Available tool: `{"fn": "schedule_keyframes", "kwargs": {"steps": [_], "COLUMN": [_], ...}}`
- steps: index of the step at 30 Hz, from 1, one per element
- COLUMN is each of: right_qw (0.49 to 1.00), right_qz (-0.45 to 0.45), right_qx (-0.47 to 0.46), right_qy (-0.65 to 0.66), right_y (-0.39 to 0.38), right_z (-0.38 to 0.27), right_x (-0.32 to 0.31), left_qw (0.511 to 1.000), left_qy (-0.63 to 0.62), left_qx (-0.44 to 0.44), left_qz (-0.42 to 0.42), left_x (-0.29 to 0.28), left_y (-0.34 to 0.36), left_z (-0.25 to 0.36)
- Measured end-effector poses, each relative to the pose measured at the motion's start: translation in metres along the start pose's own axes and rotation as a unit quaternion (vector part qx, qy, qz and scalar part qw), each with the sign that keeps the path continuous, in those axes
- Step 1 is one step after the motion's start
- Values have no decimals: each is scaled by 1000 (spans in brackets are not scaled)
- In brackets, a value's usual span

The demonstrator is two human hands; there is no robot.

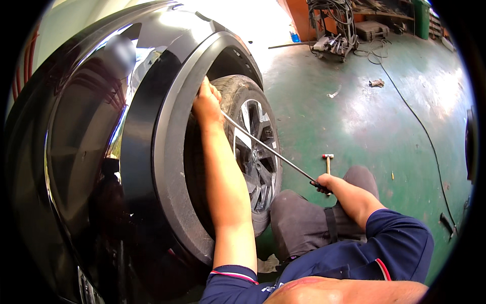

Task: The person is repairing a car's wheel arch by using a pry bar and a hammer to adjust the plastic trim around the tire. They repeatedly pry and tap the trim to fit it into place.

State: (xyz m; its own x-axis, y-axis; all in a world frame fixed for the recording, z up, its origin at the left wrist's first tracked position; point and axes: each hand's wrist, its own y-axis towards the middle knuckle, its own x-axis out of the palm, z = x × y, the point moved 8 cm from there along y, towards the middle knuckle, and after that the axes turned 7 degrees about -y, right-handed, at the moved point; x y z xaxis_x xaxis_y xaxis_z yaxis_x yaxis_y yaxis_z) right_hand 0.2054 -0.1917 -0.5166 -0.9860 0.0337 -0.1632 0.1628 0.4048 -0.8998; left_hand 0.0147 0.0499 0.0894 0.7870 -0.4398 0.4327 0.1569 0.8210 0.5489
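Note:
My left hand (207, 104) reaches into the gap between the black car's wheel arch trim (174, 137) and the tyre (235, 91). Its fingers are curled closed near the upper inner edge of the trim; what they hold, if anything, is hidden. My right hand (325, 183) grips the black handle of a long thin metal pry bar (276, 153) above my knee. The bar slants up and left across the front of the alloy wheel (254, 154). Its far end goes out of sight by my left wrist.
On the green floor beyond my knee lies a mallet (328, 161) with a wooden handle. A black cable (412, 109) runs along the right, and a crumpled rag or glove (376, 83) lies farther off. At the back stand a loaded tool cart (334, 43) and a grey case (371, 30).

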Motion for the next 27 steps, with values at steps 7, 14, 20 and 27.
{"fn": "schedule_keyframes", "kwargs": {"steps": [7,14,20,27], "right_qw": [998,999,996,997], "right_qz": [32,1,52,57], "right_qx": [-17,-42,-60,-56], "right_qy": [50,21,26,-22], "right_y": [5,7,-8,10], "right_z": [4,3,9,-5], "right_x": [12,-37,-42,-32], "left_qw": [999,999,1000,956], "left_qy": [36,-8,-17,283], "left_qx": [6,13,-10,79], "left_qz": [3,36,23,20], "left_x": [-8,-11,-6,3], "left_y": [3,3,-2,-49], "left_z": [-3,-7,-6,6]}}
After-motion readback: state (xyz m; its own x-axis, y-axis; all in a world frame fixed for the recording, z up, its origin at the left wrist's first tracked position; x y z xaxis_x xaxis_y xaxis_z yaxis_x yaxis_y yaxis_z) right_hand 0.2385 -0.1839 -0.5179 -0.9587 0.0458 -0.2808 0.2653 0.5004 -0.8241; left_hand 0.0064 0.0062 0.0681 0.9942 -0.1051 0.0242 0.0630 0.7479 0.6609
